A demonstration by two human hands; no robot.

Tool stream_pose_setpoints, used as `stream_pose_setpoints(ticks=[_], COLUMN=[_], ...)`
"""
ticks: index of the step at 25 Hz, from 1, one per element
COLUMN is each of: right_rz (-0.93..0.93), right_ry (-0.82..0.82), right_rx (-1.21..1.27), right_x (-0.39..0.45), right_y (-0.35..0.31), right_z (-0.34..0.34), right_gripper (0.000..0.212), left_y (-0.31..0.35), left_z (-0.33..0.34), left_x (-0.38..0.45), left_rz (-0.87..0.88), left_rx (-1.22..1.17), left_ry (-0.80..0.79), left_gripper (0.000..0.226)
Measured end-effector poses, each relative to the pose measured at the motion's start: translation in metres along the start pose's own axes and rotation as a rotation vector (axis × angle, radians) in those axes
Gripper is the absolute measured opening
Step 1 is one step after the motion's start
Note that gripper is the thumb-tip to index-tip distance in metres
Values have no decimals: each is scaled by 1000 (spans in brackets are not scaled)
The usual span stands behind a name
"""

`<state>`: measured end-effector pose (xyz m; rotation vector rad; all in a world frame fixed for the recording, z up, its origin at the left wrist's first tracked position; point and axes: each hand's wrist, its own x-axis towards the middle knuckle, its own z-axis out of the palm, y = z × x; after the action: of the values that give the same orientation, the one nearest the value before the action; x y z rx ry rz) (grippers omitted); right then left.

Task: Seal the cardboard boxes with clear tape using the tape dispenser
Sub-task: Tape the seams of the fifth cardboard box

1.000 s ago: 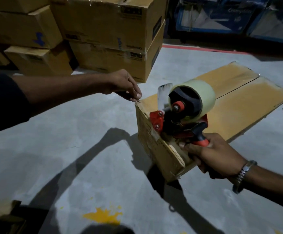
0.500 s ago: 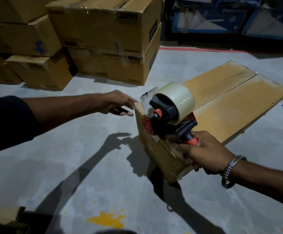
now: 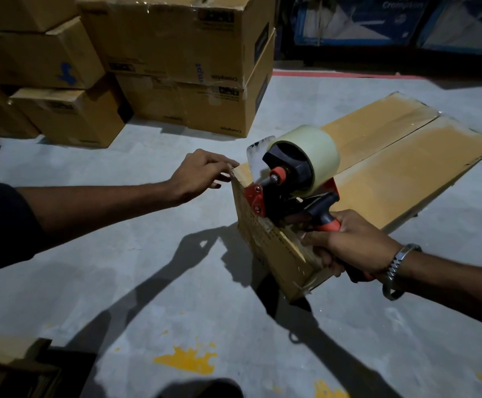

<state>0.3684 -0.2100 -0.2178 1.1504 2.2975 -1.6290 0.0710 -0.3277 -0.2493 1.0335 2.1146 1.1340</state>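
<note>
A long flat cardboard box [image 3: 400, 168] lies on the concrete floor, its two top flaps meeting in a seam down the middle. My right hand [image 3: 346, 242] grips the black-and-orange handle of the red tape dispenser [image 3: 288, 193], which carries a roll of clear tape [image 3: 311, 156] and sits at the box's near end. A loose end of tape sticks up beside the roll. My left hand [image 3: 199, 175] reaches to the box's near left corner, fingertips touching its edge.
Stacked cardboard boxes [image 3: 188, 61] stand at the back left and centre. Blue printed cartons [image 3: 377, 21] line the back right behind a red floor line. Another cardboard piece [image 3: 7, 357] lies at the bottom left. Yellow paint marks [image 3: 188, 359] spot the floor.
The view has shifted and the dispenser has dropped slightly toward the box's near end face. My left hand stays at the box's near left corner, its fingers stretched further out.
</note>
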Motion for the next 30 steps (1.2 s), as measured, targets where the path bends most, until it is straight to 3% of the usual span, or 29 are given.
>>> stream_pose_setpoints(ticks=[6, 9, 13, 17, 21, 24, 30], right_rz=[-18, -18, -71, -18, 14, 4, -45], right_ry=[-55, -61, -49, -95, -91, -27, 146], right_rx=[-75, -133, -347, -456, -430, -363, -235], right_x=[-3, -11, -25, -42, -78, -96, -122], right_y=[-5, -14, -32, -39, -10, 18, 73], right_z=[4, 1, -6, -14, -25, -25, -9], right_gripper=[8, 21, 33, 43, 36, 36, 39], left_y=[-8, 5, 12, 24, 21, 21, 20], left_z=[24, 27, 28, 19, 19, 28, 19], left_x=[-7, -6, -9, -11, -10, -12, 3], left_rz=[-194, -215, -138, -241, -201, -100, -152], left_rx=[-34, 78, 369, 299, 404, 514, 423], left_ry=[-82, -28, -32, -62, -22, 49, -27], left_gripper=[47, 42, 18, 36, 50, 44, 40])
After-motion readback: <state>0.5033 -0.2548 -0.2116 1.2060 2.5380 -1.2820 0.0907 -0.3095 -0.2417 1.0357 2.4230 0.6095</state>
